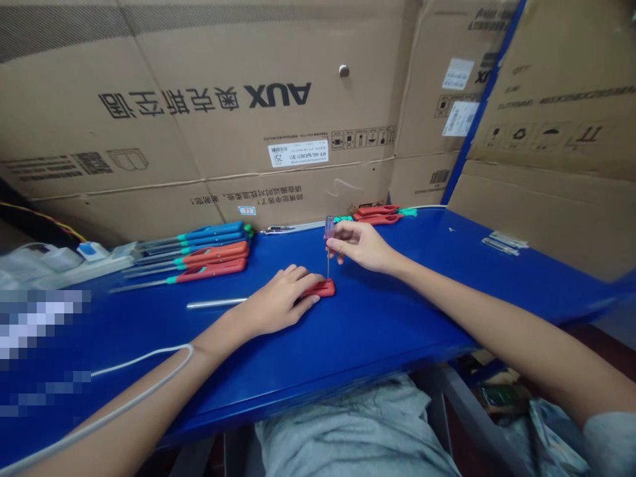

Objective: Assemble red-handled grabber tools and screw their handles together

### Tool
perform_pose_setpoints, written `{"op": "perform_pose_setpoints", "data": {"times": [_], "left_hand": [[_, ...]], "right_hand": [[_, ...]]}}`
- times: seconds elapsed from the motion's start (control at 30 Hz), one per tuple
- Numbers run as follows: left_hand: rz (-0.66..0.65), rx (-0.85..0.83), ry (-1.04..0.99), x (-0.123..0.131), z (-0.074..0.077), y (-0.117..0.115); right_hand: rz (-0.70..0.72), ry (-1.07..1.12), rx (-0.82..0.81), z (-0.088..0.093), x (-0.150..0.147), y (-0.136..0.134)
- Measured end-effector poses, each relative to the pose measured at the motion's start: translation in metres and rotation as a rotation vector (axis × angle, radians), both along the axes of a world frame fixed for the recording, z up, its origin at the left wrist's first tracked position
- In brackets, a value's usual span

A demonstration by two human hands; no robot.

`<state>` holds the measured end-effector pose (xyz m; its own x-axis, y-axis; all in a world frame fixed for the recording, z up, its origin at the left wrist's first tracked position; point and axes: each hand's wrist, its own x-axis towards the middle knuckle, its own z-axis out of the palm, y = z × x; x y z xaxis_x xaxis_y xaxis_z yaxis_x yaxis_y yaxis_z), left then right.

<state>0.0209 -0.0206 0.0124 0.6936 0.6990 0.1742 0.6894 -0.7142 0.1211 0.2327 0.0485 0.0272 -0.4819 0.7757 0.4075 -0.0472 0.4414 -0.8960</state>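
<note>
My left hand (283, 298) is closed over a red long-nosed lighter (326, 289), holding it flat on the blue table. The lighter's metal tube (216, 303) sticks out to the left from under the wrist. In my right hand (362, 246) is a screwdriver with a clear purple handle (329, 227), pinched between the fingers. Its thin shaft (328, 265) points straight down, and the tip meets the right end of the red handle. My left fingers hide the middle of the lighter.
Blue lighters (213, 233) and red lighters (211, 270) lie stacked at the back left, beside a white power strip (74, 270). More red lighters (377, 215) lie at the back. Cardboard (199, 132) walls the table. A white cable (144, 358) crosses my left forearm. Small clear pieces (504, 243) lie right.
</note>
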Motion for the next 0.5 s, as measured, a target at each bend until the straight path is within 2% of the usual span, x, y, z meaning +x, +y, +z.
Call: {"op": "perform_pose_setpoints", "data": {"times": [0.5], "left_hand": [[-0.003, -0.003, 0.000, -0.0008, -0.0003, 0.0008]], "right_hand": [[0.031, -0.023, 0.034, 0.0001, 0.0015, 0.0018]]}}
